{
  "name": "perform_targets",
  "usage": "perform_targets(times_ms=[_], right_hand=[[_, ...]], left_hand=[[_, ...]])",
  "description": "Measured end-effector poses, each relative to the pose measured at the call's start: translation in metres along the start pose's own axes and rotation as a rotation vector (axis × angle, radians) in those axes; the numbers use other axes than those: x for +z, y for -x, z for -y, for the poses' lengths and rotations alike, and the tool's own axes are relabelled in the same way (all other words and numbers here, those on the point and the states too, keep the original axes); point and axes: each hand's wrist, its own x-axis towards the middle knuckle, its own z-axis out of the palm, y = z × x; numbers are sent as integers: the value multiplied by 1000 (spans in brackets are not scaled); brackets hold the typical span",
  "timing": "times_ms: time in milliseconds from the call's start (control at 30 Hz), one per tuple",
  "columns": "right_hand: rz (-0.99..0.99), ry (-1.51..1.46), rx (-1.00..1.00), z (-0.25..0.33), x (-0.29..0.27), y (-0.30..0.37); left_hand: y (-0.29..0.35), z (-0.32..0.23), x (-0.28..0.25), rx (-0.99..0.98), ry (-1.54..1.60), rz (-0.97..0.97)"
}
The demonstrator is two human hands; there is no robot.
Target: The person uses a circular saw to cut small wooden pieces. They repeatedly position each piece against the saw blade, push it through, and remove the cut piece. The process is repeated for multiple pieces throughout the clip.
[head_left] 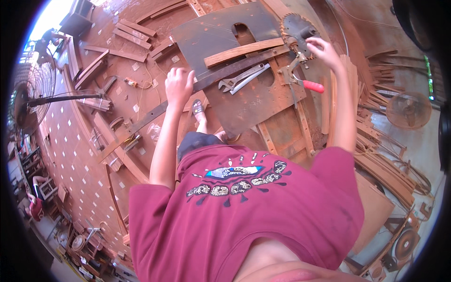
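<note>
My left hand (178, 88) is over the long dark metal bar (209, 80), fingers loosely curled and thumb apart; nothing shows in it. Beside the toothed circular saw blade (294, 27) and its shaft, my right hand (324, 51) is raised with fingers bent and spread, holding nothing visible. Just below it sits a metal clamp (287, 75) with a red handle (313, 86). An adjustable wrench (229, 85) lies next to another silver tool (253, 77) on the rusty saw table (239, 105). Along the bar's far side rests a wooden strip (244, 51).
Wooden boards (134, 35) lie about the tiled floor at the left, near a standing fan (30, 98). Stacks of timber (376, 141) line the right side. My sandalled foot (198, 108) shows beside the saw table. Another person (36, 204) is at the far left.
</note>
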Motion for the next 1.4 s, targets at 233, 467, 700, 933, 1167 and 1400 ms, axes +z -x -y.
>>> perform_targets(times_ms=[233,467,700,933,1167,1400], right_hand=[[49,-277,239,39,50,130],[-160,-235,134,43,66,131],[-221,-392,64,38,76,132],[-246,-428,145,39,78,136],[-638,-455,-233,37,100,129],[-577,-1024,-255,37,102,105]], left_hand=[[-76,-77,50,398,-204,280],[-113,-97,55,157,48,768],[-114,-88,71,439,115,530],[-106,-83,83,557,185,491],[-75,-82,64,490,-64,276],[-20,5,1,58,-223,71]])
